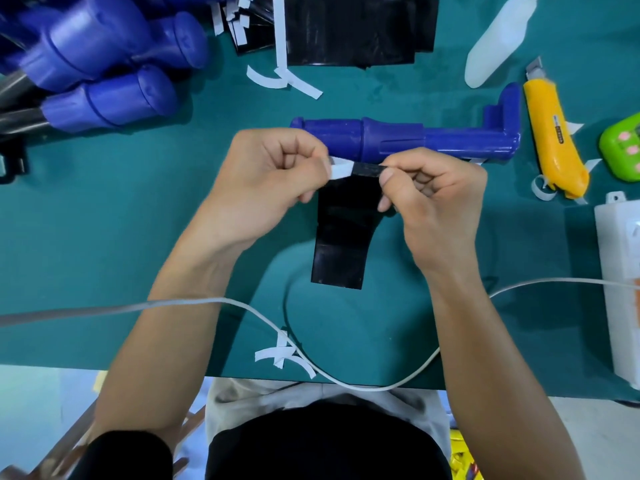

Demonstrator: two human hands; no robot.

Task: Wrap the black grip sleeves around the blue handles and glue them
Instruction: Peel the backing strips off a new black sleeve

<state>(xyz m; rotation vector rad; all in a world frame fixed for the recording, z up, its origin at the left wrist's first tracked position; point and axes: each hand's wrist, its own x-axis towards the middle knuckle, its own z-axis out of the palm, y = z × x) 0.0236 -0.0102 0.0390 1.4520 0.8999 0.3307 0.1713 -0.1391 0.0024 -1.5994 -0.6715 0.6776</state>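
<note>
Here, glossy black grip sleeve (341, 244), white strip (341, 170) curling at top

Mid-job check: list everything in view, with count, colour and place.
handle: one, blue, centre, lying crosswise.
handle pile: several, blue, far left.
sleeve: one, black, centre, nearer than the handle.
sleeve stack: several, black, far centre.
backing strip: one, white, at the sleeve's top edge.
loose strips: several, white, far centre and near edge.
bottle: one, white, far right.
knife: one, yellow, right of the handle.
gadget: one, green, right edge.
power strip: one, white, right edge.
cable: one, white, near side.
mat: one, teal, underneath.
left hand: one, pinching the backing strip.
right hand: one, pinching the sleeve.
</note>
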